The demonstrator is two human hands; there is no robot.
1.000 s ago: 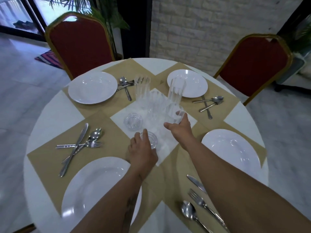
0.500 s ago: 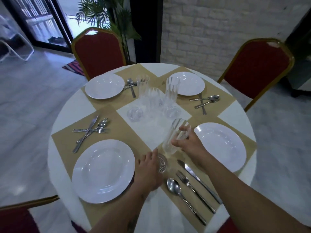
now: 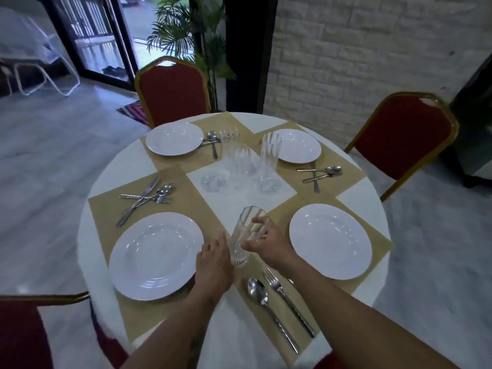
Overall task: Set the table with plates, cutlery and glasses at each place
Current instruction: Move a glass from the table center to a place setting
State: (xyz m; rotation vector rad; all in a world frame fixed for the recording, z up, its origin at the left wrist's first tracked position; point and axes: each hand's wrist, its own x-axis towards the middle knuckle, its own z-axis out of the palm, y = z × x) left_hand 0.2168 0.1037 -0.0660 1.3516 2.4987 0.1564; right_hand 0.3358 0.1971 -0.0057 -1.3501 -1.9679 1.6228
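Observation:
My right hand (image 3: 269,243) grips a tall ribbed clear glass (image 3: 247,227), tilted, just above the mat corner between the two near plates. My left hand (image 3: 213,267) curls at the foot of that glass around a short glass that is mostly hidden. White plates lie at the near left (image 3: 155,255), near right (image 3: 330,241), far left (image 3: 174,138) and far right (image 3: 295,145). A spoon (image 3: 259,291), a fork (image 3: 277,284) and a knife lie straight beside the near right plate. More glasses (image 3: 242,163) stand clustered at the table's middle.
Crossed cutlery lies at the left place (image 3: 146,198), the far left place (image 3: 213,142) and the far right place (image 3: 319,173). Red chairs stand at the far left (image 3: 171,91), the right (image 3: 402,137) and the near left (image 3: 21,331). A palm stands behind the table.
Both hands drew back from the middle cluster toward the near edge, each with a glass. The right hand's tall glass has come down beside the left hand.

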